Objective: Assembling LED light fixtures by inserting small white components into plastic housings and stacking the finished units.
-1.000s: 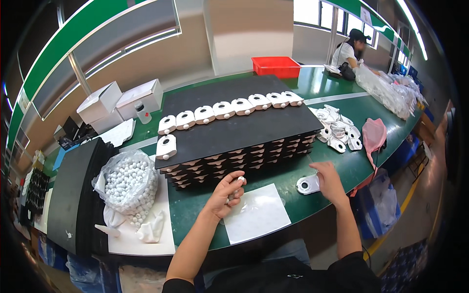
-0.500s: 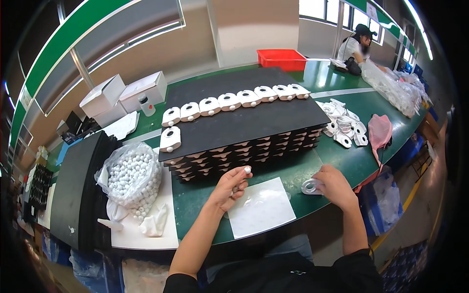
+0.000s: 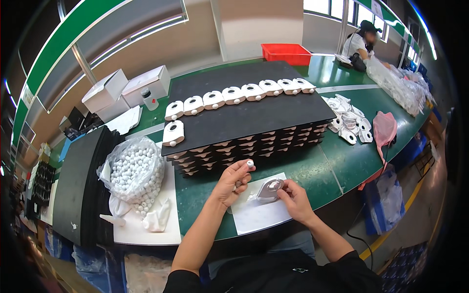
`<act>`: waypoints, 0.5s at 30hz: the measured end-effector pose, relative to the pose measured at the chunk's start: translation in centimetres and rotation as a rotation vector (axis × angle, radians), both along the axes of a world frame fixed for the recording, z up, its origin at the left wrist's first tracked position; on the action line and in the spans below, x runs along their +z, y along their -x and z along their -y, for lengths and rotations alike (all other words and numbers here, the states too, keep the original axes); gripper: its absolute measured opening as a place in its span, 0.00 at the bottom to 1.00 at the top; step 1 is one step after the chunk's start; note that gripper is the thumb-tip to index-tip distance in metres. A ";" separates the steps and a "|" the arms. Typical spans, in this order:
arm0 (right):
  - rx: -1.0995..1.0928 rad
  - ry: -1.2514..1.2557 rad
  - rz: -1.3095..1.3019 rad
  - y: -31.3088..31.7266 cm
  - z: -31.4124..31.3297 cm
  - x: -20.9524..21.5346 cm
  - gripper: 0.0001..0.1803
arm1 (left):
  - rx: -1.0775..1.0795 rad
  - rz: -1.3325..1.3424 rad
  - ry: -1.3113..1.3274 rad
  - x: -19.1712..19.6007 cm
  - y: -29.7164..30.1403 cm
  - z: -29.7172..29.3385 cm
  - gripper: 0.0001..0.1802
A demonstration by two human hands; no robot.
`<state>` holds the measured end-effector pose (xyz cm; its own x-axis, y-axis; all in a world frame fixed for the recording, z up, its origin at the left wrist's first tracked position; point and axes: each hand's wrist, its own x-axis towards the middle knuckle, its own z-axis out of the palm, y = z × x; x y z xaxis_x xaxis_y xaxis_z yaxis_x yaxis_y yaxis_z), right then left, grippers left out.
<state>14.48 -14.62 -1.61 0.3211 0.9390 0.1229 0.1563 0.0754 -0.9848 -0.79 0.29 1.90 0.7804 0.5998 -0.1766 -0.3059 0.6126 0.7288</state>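
Between the thumb and fingertips of my left hand (image 3: 230,183) is a small white ball-shaped knob (image 3: 250,163); its curled fingers seem to enclose more small pieces, partly hidden. My right hand (image 3: 294,199) pinches a greyish plastic housing (image 3: 267,191) by its edge, tilted above a white sheet of paper (image 3: 251,217) at the table's front. Beyond both hands, a row of white plastic housings (image 3: 231,95), each with a round hole and a white knob, lies on a black board (image 3: 254,117). One more housing (image 3: 173,133) starts a nearer row at the left.
Left stands a clear bag of white knobs (image 3: 134,168), beside a small dropper bottle (image 3: 112,219) and stacked black boards (image 3: 80,185). Loose white housings (image 3: 348,119) and a pink cloth or bag (image 3: 384,128) lie right. A red bin (image 3: 286,53) and another person (image 3: 360,44) are farther back.
My right hand has moved left from the table's right side, bringing the housing over the paper towards my left hand. My left hand keeps the knob, nearly still. The view has shifted slightly.
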 end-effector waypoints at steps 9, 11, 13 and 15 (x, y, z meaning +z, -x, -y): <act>-0.093 -0.066 0.228 0.6 0.0 0.5 0.06 | -0.030 0.035 -0.004 -0.2 0.0 0.0 0.09; -0.070 -0.032 0.131 0.5 0.3 0.8 0.06 | -0.003 0.003 -0.001 -0.1 -0.1 0.1 0.09; -0.075 -0.056 0.182 0.3 0.3 0.4 0.06 | -0.004 0.019 0.027 0.0 -0.2 0.1 0.09; -0.079 -0.080 0.233 0.4 0.4 0.4 0.06 | -0.004 0.036 0.054 0.0 -0.2 0.1 0.10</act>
<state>14.10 -15.01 -1.20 0.3469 0.8966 0.2753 0.3870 0.1305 -0.9128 -0.58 0.18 1.90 0.7894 0.5868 -0.1805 -0.3283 0.6519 0.6836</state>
